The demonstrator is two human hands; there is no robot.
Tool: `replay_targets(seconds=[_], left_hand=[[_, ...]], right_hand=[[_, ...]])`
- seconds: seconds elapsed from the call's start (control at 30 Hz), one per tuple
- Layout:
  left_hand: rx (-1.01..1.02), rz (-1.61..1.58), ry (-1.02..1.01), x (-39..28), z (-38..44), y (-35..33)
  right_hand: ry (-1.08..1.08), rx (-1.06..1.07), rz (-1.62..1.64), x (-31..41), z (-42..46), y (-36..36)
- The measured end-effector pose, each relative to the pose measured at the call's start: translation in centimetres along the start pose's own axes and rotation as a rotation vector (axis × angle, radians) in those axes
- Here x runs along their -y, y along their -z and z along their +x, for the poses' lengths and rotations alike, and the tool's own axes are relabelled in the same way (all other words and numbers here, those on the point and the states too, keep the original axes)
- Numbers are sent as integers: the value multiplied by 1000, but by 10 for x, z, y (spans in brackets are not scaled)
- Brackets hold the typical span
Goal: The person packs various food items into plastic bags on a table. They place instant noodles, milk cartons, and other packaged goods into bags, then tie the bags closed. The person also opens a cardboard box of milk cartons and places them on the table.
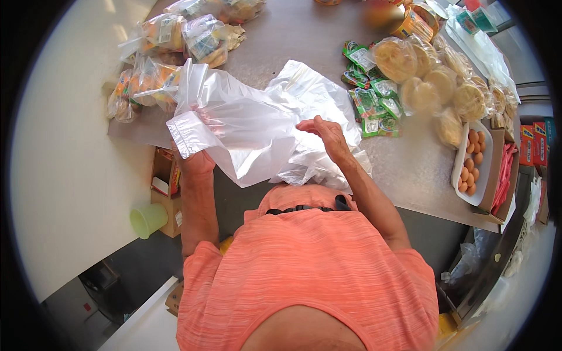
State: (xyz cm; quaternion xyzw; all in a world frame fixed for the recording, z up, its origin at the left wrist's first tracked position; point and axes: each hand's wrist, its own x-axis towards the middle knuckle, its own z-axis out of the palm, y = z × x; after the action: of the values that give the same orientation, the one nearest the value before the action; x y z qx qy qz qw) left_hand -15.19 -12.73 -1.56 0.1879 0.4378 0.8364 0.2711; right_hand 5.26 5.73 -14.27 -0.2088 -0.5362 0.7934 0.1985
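My left hand point(195, 162) grips a white translucent plastic bag point(250, 127) near its folded end; part of the fingers is hidden behind the film. The bag spreads to the right over the table's near edge. Beside its right end, my right hand point(327, 134) is raised with fingers apart and holds nothing. Under and behind that hand lies a heap of white plastic bags point(318, 96). Green seasoning packets point(373, 101) lie just right of the heap.
Filled clear bags point(164, 33) stand on the table point(281, 39) at the back left. On the right are bagged round flatbreads point(395, 59), a white tray point(482, 175) of brown eggs and a cardboard box point(491, 199) with pink items. A green bin point(148, 220) is at lower left.
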Motion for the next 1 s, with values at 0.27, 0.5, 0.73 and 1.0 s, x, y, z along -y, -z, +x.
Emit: replay_targets(seconds=[0.27,0.5,0.73,1.0], left_hand=[[-131,155,50,17,-30,51],[129,888,-113,40,-44,-34],[481,534,370,122,-65,-115],[491,843,102,160,-66,-114]], right_hand=[[-201,207,592,12,-8,-18],[59,-6,-139,61,-36,9],[-78,113,-558,88,-76,44],[209,-690,-44,49,-105,163]])
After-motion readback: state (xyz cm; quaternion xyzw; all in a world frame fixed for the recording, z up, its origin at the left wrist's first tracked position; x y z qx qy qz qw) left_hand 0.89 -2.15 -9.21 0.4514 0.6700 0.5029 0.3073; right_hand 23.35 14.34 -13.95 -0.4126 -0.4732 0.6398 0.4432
